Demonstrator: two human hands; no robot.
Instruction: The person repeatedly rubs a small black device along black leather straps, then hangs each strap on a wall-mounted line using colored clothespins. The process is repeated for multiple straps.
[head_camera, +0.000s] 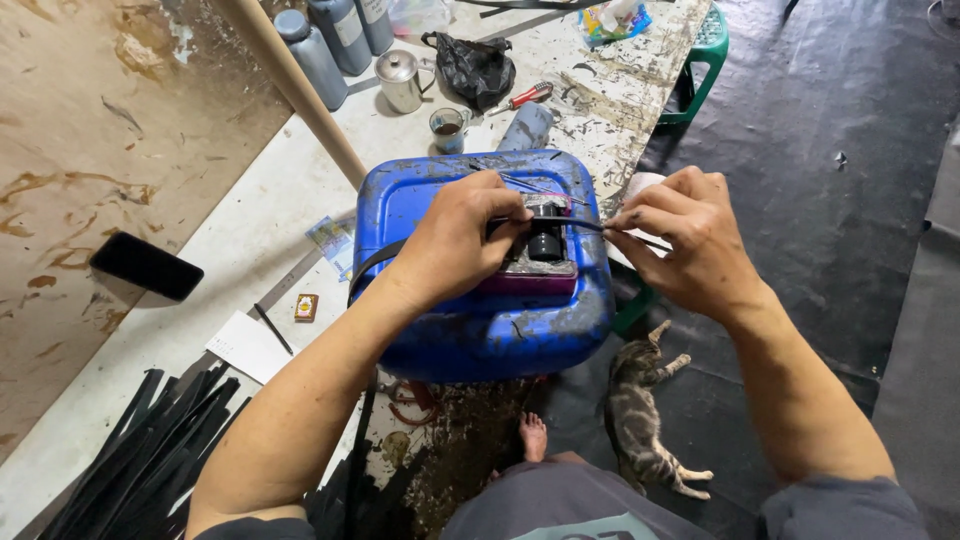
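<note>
A blue plastic jerrycan (470, 320) lies flat on the workbench in front of me. On its top sits a small dark device with a black cylinder (545, 245) on a maroon base. My left hand (455, 240) presses a thin black strip (375, 262) down at the device. My right hand (690, 240) pinches the same strip's free end to the right, holding it taut across the device.
A pile of black strips (150, 460) lies at the lower left. A black phone (146, 265), paper and pen (272, 328) lie left. Behind are grey bottles (312, 55), a metal pot (402, 80), a cup (448, 128), a black bag (478, 65), a red-handled screwdriver (522, 97). A cat (640, 410) lies on the dark floor by my bare foot (533, 436).
</note>
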